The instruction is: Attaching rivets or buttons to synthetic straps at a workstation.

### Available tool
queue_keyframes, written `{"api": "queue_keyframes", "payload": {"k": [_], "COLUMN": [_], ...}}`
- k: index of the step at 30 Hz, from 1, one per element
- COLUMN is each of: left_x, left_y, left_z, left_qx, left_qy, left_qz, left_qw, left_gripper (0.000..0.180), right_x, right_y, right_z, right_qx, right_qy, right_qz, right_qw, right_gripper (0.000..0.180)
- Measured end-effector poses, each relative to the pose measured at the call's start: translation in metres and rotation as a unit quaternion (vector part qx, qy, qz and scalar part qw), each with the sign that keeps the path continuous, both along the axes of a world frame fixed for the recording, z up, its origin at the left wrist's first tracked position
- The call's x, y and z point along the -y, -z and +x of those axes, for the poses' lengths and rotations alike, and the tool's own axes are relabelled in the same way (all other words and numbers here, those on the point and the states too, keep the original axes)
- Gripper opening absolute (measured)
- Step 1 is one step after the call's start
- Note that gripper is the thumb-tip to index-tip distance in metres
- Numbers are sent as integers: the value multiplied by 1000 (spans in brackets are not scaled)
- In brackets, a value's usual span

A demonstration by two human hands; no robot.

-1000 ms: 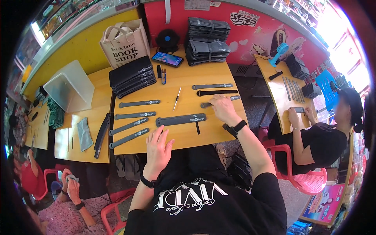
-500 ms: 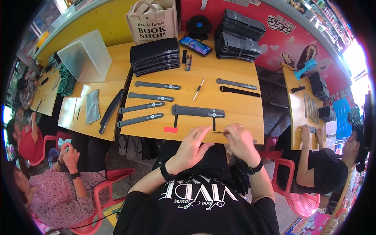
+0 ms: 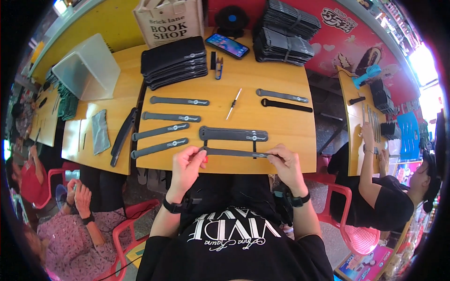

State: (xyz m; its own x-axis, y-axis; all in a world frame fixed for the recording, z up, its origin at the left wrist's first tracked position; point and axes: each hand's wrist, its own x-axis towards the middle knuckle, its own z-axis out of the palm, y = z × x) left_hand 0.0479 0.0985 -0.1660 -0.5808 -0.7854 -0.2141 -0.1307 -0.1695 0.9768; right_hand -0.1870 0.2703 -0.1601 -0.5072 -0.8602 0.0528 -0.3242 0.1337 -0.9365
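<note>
Between hands, narrow grey strap, nearly straight.

Grey strap, one — drawn level between left hand and right hand. Counter: overlapped grey straps just beyond; slim two-ended tool; black strap; phone — beside bundled stacks, at the back.

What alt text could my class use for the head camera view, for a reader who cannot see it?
A person's left grip and right grip hold a grey strap by its ends near the front edge of a wood-coloured table. Just beyond lies a flat stack of similar straps; four more grey straps lie to the left.
</note>
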Motion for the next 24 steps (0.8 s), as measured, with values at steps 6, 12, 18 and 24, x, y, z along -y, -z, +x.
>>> {"api": "queue_keyframes", "payload": {"k": [6,12,18,24], "left_x": [18,28,28,27], "left_y": [16,21,17,19], "left_z": [-5,-13,-20,-25], "left_qx": [19,72,102,123], "left_qy": [-29,-52,-65,-74], "left_qz": [-50,-52,-53,-59], "left_qw": [998,995,991,988], "left_gripper": [16,18,18,19], "right_x": [25,31,36,36], "right_y": [12,24,35,36], "right_z": [4,-5,-2,-1], "right_qx": [55,65,67,53], "right_qy": [100,96,153,169], "right_qz": [4,-17,-24,-11], "right_qw": [993,993,986,984], "right_gripper": [8,13,22,22]}}
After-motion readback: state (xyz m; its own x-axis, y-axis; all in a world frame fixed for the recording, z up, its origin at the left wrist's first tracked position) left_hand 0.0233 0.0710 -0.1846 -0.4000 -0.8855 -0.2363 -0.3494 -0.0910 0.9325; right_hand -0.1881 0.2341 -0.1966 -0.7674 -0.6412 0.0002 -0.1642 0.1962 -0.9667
